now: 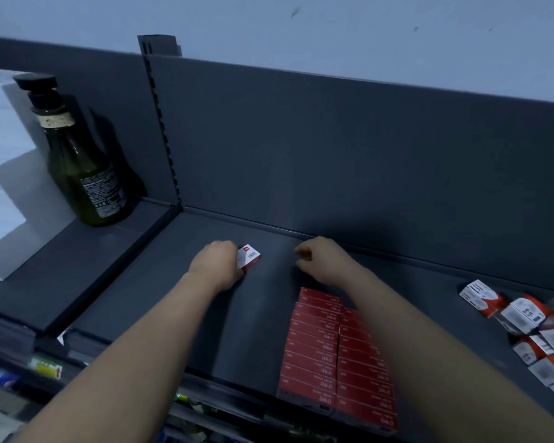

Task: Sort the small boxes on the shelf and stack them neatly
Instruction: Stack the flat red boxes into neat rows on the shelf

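The sorting looks partly done. On the shelf [263, 330], right of the middle, two rows of red boxes [320, 353] lie flat, side by side and edge to edge, running from the front lip back toward the hands. That block reads as finished work. At the far right a heap of white-and-red boxes [525, 321] lies tumbled at all angles, the boxes leaning on one another, so I judge most of the job is left to do there.

The left hand [218, 263] has its fingers curled round a small box [250, 256], white with a red end. It holds the box low at the back of the bare shelf floor, well apart from both groups (perhaps the start of a new stack, though that is only a guess). The right hand [323, 260] hovers just to the right of it, fingers curled in toward the palm with nothing visible between them. It is near the back end of the red rows but not touching them.

Much is uncertain. The left fingertips are hidden behind the hand and the box, so I cannot tell whether the box rests on the shelf or is lifted off it. The right forearm covers the back right corner of the red rows. The heap is cut off by the picture's right edge, so how many boxes remain is unknown. The print on every box is too blurred to read, and whether the red rows are more than one layer deep is hard to make out.
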